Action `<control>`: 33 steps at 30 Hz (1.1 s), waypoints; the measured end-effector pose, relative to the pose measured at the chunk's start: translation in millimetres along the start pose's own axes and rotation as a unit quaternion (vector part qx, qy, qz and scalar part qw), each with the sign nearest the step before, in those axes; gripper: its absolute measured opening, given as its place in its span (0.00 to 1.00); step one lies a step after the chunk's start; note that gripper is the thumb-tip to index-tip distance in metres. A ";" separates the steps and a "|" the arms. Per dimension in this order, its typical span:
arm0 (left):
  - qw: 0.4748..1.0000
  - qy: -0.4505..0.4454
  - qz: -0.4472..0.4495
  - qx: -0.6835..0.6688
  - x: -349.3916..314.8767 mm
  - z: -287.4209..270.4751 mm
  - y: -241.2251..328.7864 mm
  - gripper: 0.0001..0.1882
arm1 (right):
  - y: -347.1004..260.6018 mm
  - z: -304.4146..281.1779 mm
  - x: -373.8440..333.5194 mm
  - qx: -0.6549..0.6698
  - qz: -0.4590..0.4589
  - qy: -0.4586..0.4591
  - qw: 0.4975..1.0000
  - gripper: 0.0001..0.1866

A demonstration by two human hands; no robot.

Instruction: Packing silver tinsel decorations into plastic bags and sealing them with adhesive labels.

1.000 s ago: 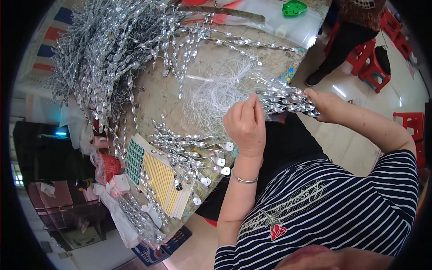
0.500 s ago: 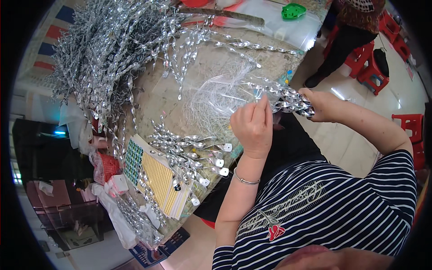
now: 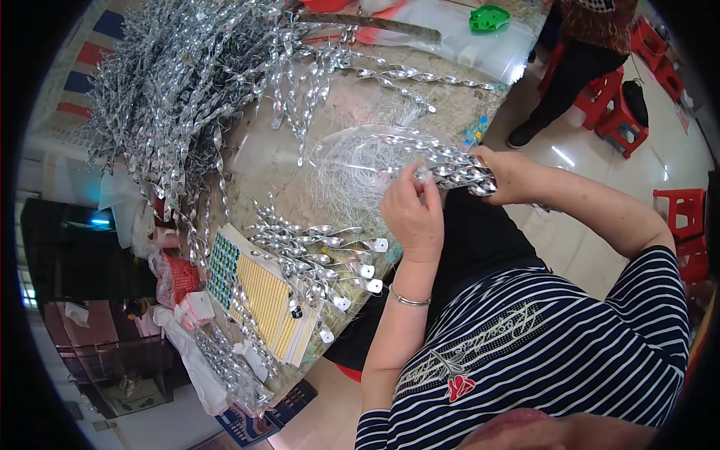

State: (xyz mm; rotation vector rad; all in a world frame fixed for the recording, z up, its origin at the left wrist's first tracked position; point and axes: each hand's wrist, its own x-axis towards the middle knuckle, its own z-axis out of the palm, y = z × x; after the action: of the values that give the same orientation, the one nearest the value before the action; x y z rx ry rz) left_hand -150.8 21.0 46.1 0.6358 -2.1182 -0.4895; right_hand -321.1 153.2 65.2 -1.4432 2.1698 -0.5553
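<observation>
My right hand point(image 3: 508, 174) grips a bundle of shiny silver twisted spiral strips point(image 3: 442, 160) held over the table edge. My left hand point(image 3: 413, 212) pinches the bundle near its middle, where thin white threads point(image 3: 352, 169) fan out to the left. A silver bracelet sits on my left wrist. Below the hands, a row of finished spirals with white tags point(image 3: 322, 255) lies on the table. A huge heap of the same silver spirals point(image 3: 187, 82) covers the table's far left.
Yellow and green sticker sheets point(image 3: 259, 292) lie near the table's front edge, beside a red mesh bag point(image 3: 176, 277). A green tray point(image 3: 489, 16) sits at the back. A standing person point(image 3: 581, 60) and red plastic stools point(image 3: 622, 112) are on the tiled floor to the right.
My left hand has shifted slightly right and down along the bundle. The white threads now fan out more to the left. My right hand still holds the bundle.
</observation>
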 end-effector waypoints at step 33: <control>0.978 -0.017 -0.149 -0.148 18.3 -31.7 -62.2 0.09 | -56.8 29.6 87.7 0.025 -0.038 -0.116 0.992 0.51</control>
State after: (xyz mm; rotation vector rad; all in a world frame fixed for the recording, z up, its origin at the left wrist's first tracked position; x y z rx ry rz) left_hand -117.7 -42.9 41.3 0.7770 -1.9353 -0.9686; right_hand -291.1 48.9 59.5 -1.4896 1.9133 -0.4414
